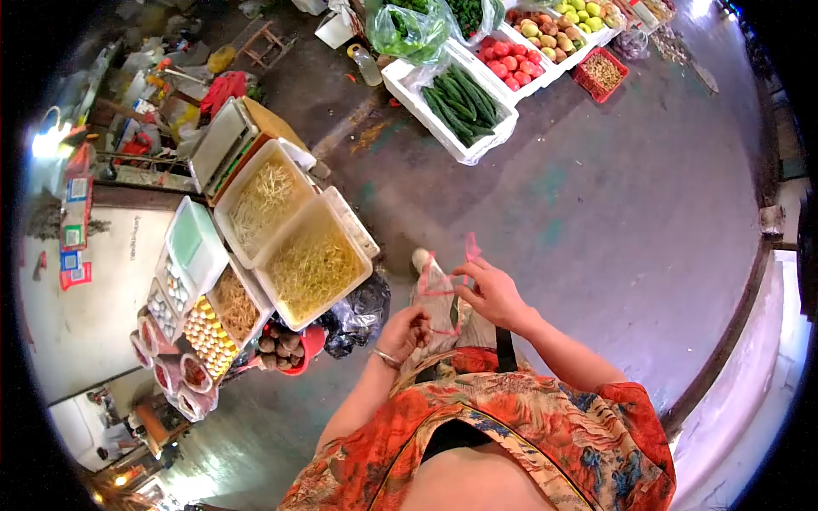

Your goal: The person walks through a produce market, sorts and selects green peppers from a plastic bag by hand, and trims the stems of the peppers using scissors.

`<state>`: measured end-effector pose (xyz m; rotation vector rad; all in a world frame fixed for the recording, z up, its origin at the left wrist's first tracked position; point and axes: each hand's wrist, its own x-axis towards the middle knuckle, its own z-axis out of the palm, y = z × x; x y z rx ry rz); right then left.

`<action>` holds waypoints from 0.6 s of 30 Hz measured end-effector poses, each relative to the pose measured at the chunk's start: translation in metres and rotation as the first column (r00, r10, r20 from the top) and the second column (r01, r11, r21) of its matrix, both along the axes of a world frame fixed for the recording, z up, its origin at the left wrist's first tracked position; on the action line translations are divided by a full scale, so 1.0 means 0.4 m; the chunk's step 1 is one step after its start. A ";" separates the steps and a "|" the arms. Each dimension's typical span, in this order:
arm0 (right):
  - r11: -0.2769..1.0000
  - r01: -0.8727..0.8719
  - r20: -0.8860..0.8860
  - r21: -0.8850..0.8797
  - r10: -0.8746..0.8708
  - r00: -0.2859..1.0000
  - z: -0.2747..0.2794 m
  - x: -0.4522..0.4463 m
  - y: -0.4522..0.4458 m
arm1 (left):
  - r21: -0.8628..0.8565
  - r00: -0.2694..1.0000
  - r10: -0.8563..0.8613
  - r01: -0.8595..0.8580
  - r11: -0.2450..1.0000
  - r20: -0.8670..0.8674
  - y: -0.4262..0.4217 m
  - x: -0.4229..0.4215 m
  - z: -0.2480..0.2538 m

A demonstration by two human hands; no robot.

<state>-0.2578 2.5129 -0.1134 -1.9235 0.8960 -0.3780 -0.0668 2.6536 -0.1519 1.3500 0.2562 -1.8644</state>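
Note:
A thin, see-through plastic bag (436, 284) with pink-red edges hangs between my hands, in front of my body. My right hand (492, 294) has its fingers bent and pinches the bag's upper right edge, with a pink handle loop sticking up above it. Lower and to the left, my left hand (404, 335) has curled fingers closed on the bag's lower left side. What the bag contains, if anything, is hard to make out against my legs and the floor behind it.
To the left stand tubs of bean sprouts (311, 271), a tray of eggs (210, 335) and a red basin of brown round produce (294, 362). A black plastic bag (358, 315) lies beside them. Ahead are white boxes with cucumbers (460, 102) and tomatoes (511, 64).

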 end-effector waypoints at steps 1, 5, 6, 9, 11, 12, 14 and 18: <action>0.998 0.008 -0.034 -0.065 -0.010 0.999 0.009 0.024 -0.030 | -0.008 0.992 0.111 -0.112 0.994 -0.059 -0.020 0.022 -0.017; 0.995 -0.041 0.175 -0.086 0.055 0.983 0.017 0.123 -0.136 | -0.059 0.969 0.210 -0.219 0.974 -0.131 -0.150 0.097 -0.077; 0.996 -0.042 0.164 -0.083 0.055 0.985 0.011 0.150 -0.165 | -0.078 0.950 0.243 -0.262 0.962 -0.195 -0.197 0.114 -0.076; 0.986 -0.167 0.039 -0.012 0.168 0.985 -0.023 0.217 -0.242 | -0.146 0.973 0.192 -0.210 0.967 -0.127 -0.329 0.168 -0.063; 0.943 -0.287 0.197 0.170 0.252 0.947 -0.050 0.261 -0.300 | -0.200 0.975 0.165 -0.193 0.960 -0.147 -0.410 0.208 -0.065; 0.932 -0.277 0.209 0.234 0.230 0.950 -0.058 0.276 -0.322 | -0.221 0.971 0.165 -0.202 0.954 -0.175 -0.454 0.219 -0.045; 0.878 -0.276 0.256 0.390 0.185 0.949 -0.075 0.302 -0.372 | -0.262 0.963 0.079 -0.148 0.954 -0.259 -0.515 0.256 -0.067; 0.748 -0.259 0.325 0.611 0.061 0.944 -0.115 0.322 -0.474 | -0.304 0.952 0.151 -0.232 0.924 -0.266 -0.670 0.262 -0.023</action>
